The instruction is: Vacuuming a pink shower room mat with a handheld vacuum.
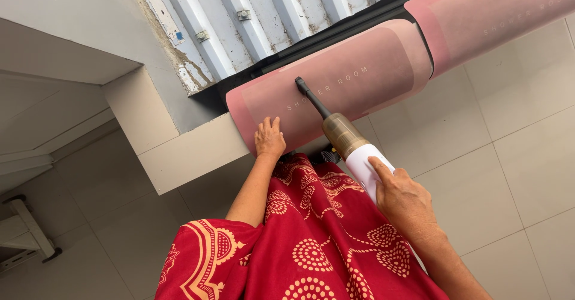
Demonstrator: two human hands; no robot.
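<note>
Nearest the camera, a red patterned garment is draping over the person's lap. Just beyond it, the right hand is wrapping its grip around the white handle of a handheld vacuum, index finger lying along the body. The vacuum's thin black nozzle is touching the pink floor mat, which is lying on the tiled floor. The left hand is pressing flat on the mat's near edge, fingers spread. Farther off, a second pink mat is lying beside a corrugated metal wall.
</note>
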